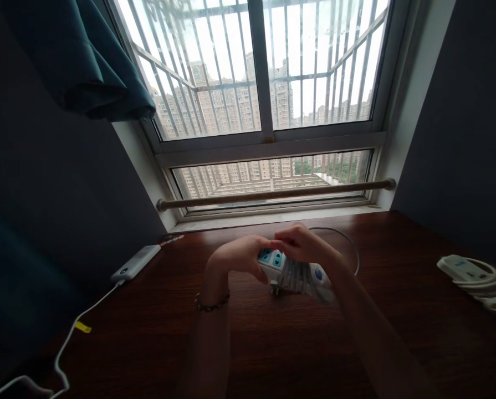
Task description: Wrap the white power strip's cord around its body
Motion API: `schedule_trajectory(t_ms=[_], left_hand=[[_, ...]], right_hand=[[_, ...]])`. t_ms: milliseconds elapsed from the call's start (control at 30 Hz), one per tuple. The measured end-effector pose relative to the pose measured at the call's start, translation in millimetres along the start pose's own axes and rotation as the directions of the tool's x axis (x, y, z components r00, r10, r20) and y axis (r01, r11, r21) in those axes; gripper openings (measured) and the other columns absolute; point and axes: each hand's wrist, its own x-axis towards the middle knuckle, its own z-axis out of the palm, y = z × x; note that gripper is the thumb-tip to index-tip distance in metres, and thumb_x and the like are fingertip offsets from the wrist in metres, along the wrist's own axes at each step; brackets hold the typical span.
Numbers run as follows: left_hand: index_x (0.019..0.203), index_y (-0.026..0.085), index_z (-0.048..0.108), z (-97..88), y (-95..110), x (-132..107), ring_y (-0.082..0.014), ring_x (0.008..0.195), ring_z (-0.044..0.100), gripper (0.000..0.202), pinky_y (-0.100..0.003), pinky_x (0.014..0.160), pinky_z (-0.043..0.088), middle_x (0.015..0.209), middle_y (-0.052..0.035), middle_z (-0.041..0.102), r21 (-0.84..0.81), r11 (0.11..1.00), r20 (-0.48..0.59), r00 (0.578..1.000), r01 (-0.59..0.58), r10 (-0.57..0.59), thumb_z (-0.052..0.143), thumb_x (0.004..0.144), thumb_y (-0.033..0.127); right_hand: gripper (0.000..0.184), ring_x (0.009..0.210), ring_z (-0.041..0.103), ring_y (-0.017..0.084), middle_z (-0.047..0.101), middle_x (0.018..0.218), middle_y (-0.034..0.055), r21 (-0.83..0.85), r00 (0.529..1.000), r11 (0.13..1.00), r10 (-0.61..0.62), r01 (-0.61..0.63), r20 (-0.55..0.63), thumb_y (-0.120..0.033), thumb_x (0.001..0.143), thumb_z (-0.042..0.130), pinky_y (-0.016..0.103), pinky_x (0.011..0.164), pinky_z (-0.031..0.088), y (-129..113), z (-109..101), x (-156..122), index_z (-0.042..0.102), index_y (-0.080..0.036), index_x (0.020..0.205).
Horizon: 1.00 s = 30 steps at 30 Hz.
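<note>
A white power strip (272, 259) with blue socket faces is tilted above the brown wooden tabletop, its grey cord (296, 275) wound several times around the middle. My left hand (245, 254) grips the strip's left end, thumb along the near side. Over the strip's far side, my right hand (303, 243) has its fingers curled closed where the cord runs, its fingertips against my left hand's; the exact grip is partly hidden. Behind my right wrist a loose cord loop bows out to the right. A plug (274, 287) shows under the strip.
A white power bank (136, 262) with a white cable (90, 308) lies at the left. Another corded power strip (466, 270) lies at the right edge of the wooden surface (272, 343). A rail (272, 195) crosses before the window; a blue curtain (93, 72) hangs upper left.
</note>
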Motion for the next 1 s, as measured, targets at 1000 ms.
schedule_trajectory(t_ms=[1000], left_hand=[[0.113, 0.012, 0.059, -8.6, -6, 1, -0.0231, 0.086, 0.057, 0.067, -0.029, 0.077, 0.046, 0.095, -0.0055, 0.064, -0.357, 0.903, 0.022, 0.964, -0.24, 0.265, 0.08, 0.053, 0.032]], right_hand=[[0.026, 0.046, 0.037, 0.007, 0.041, 0.055, -0.0067, 0.738, 0.946, 0.674, 0.26, -0.033, -0.195, -0.035, 0.071, 0.065, 0.019, 0.042, 0.028, 1, -3, 3, 0.045, -0.018, 0.074]])
